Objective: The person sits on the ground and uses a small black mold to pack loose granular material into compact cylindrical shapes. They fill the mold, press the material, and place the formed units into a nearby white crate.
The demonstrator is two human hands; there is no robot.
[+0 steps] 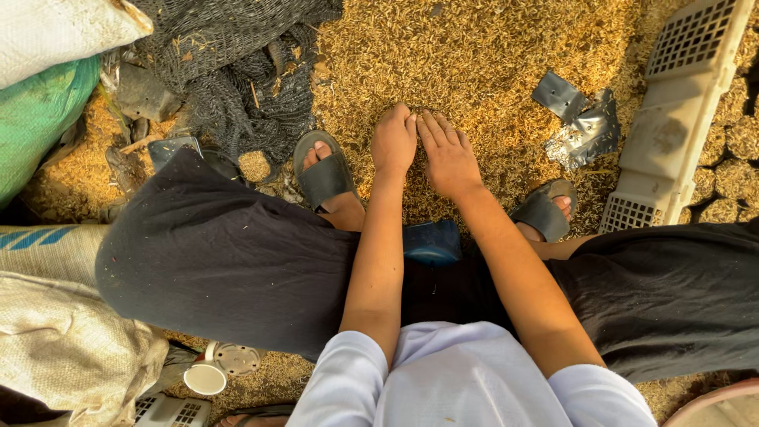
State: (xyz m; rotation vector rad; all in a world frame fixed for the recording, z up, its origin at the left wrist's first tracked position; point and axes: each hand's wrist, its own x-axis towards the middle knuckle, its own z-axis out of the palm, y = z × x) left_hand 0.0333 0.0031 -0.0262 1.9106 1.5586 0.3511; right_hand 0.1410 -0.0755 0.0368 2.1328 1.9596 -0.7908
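Both hands rest side by side on the husk, fingertips touching it. The left hand has its fingers curled together, knuckles up; the right hand lies flat, fingers together and straight, clamped on nothing. The husk spreads loose over the ground around them. Just behind the hands sits a blue tub; what it holds cannot be told. Right of the hands lies a crumpled foil piece, then a pale crate. Left of the hands lies black netting; beyond it, sacks.
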